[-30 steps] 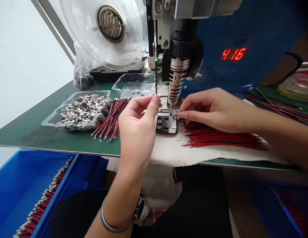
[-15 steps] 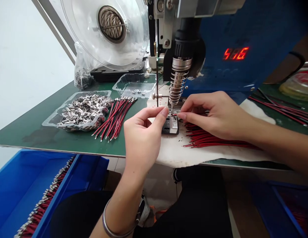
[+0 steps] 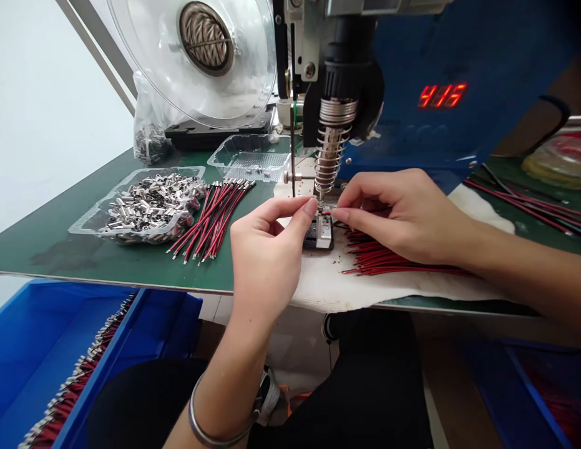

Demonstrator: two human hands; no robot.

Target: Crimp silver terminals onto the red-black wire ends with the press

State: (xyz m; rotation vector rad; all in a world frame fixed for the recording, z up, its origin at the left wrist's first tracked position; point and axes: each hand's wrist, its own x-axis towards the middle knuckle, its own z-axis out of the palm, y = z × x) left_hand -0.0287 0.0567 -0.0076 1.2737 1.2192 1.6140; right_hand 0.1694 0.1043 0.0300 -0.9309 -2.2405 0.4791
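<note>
Thumb and forefinger of my left hand [image 3: 268, 257] are pinched together at the left side of a small metal fixture [image 3: 324, 232]. Whatever sits between them is too small or hidden to make out. From the right, my right hand [image 3: 397, 215] pinches a short red wire [image 3: 327, 213] close to the fixture. Right above the fingertips is the soldering machine's spring-wrapped tip [image 3: 334, 146]. Beneath my right hand lies a bundle of red and black wires [image 3: 379, 260] on a white cloth [image 3: 325, 287].
Left on the green table [image 3: 215, 279] stand a clear tray [image 3: 91, 226] of metal connectors and a pile of wires with connectors [image 3: 213, 218]. Behind are another clear tray [image 3: 250, 159] and a large clear reel [image 3: 253, 68]. A blue bin [image 3: 32, 349] sits below; the blue machine [image 3: 412, 137] fills the right.
The view has shifted slightly. Both hands stay pinched at the fixture, with the spring-wrapped tip above. The red display digits have changed to 415.
</note>
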